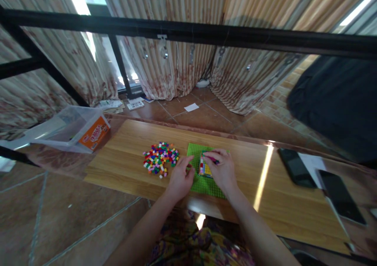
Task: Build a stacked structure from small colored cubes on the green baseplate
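Observation:
A green studded baseplate [206, 186] lies on the wooden table, with a small multicoloured build of toy bricks [205, 169] on it. My right hand [223, 171] reaches over the build from the right, its fingertips pinched together at the top edge. A dark pink bit shows by those fingers, but whether it is a loose brick or part of the build I cannot tell. On the baseplate's left side rests my left hand [180, 181], thumb and forefinger apart and nothing between them. Left of that hand spreads a pile of small coloured bricks [160, 158].
A clear plastic box [69, 128] with an orange label stands beyond the table's left end. Two dark phone-like devices [296, 167] and a white sheet [312, 164] lie at the right. A black metal rail [188, 32] crosses before the curtains [176, 65].

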### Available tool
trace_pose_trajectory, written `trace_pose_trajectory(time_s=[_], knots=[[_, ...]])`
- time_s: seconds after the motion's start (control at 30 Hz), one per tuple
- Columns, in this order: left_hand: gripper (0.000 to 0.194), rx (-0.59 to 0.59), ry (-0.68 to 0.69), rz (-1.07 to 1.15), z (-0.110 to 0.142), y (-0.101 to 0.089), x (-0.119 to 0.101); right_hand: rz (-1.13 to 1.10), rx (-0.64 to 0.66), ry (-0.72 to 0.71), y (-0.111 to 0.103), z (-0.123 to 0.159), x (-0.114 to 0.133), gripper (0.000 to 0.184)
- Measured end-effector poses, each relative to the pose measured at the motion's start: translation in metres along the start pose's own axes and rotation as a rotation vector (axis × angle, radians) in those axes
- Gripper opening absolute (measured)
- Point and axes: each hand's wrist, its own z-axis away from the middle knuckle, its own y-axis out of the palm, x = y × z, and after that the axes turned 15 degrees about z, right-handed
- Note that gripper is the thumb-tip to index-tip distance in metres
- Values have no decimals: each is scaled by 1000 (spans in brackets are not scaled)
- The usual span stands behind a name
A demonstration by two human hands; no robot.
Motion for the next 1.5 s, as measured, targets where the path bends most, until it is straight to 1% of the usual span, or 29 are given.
trace_pose_trajectory(time_s=[0.13,0.27,0.43,0.63,0.87,1.1,1.23,1.4,1.5], knots=[[51,67,-20,45,-13,14,4,51,3,-4,7,0,-4,14],[57,110,4,85,-14,24,7,92,6,3,9,-2,-7,15],[56,106,6,85,-12,26,8,120,15,-2,11,-2,-8,17],[54,95,4,56,-11,27,3,75,-13,16,11,-1,-8,17],[52,83,-10,39,-12,29,2,56,-28,-10,9,-1,-9,18],[51,78,-16,41,-12,30,5,173,-51,-107,8,6,-9,24],[51,81,-1,35,-12,30,6,297,-54,-190,5,10,-4,26],[53,84,10,23,-13,30,4,477,-33,-277,1,14,3,27],[52,87,3,20,-13,30,1,523,-8,-307,2,16,5,29]])
